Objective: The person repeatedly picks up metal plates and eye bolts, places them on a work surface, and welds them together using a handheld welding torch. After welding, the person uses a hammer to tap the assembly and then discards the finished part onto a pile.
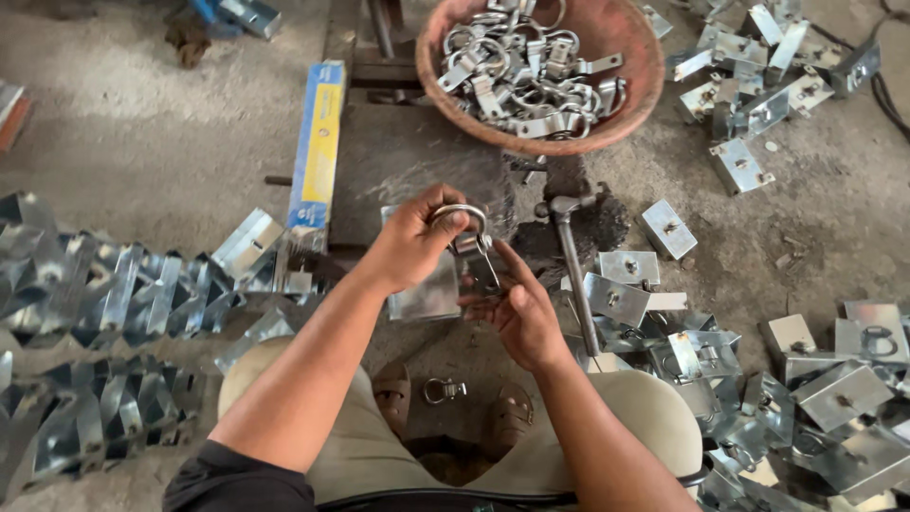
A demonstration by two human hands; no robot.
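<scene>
While your left hand [409,245] pinches the metal ring [460,216] of a ring-and-strap clamp [474,256] above the floor [142,142], your right hand [519,308] cups its strap from below, fingers loosely curled. A hammer [572,261] lies just beside, below the bowl [633,95] of clamps.

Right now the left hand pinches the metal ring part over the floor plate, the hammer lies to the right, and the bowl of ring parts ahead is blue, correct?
Not quite: the bowl is reddish-brown, not blue, as the head view shows. The rest holds: the left hand pinches the ring part, with the hammer lying to the right.
</scene>
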